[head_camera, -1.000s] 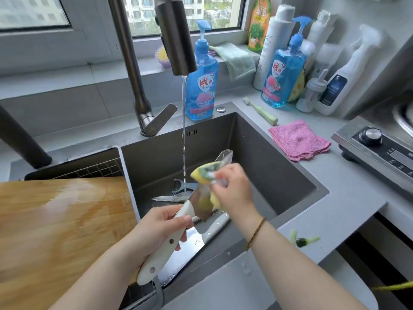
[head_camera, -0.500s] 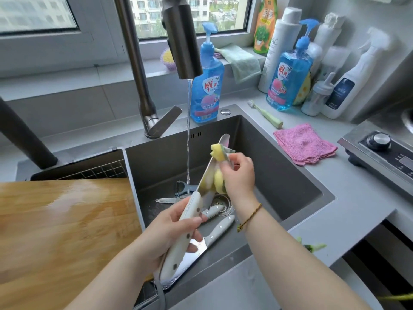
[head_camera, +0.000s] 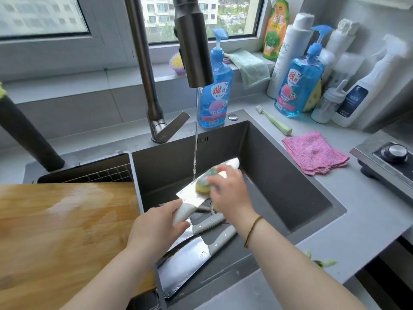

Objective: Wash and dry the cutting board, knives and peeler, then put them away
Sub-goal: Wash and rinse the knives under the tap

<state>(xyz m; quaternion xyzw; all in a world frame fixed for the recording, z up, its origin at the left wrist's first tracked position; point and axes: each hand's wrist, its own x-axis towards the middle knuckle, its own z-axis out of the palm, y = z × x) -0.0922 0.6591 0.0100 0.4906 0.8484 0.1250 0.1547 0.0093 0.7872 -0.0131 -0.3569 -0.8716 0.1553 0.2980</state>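
- My left grip [head_camera: 156, 227] is clamped round the white handle of a knife [head_camera: 188, 195], holding it above the sink [head_camera: 290, 175] with the broad blade pointing far and right.
- My right grip [head_camera: 232, 193], blurred, clutches a yellow-green sponge [head_camera: 202, 186] and presses it on the flat of the blade.
- Water [head_camera: 196, 130] from the tap [head_camera: 194, 52] falls at the sponge.
- A cleaver [head_camera: 185, 265] and a second knife [head_camera: 207, 223] lie in the near part of the sink.
- The cutting board [head_camera: 62, 231], wet, lies just left of the sink.
- A pink cloth [head_camera: 312, 153] sits on the worktop [head_camera: 357, 220], right of the sink.
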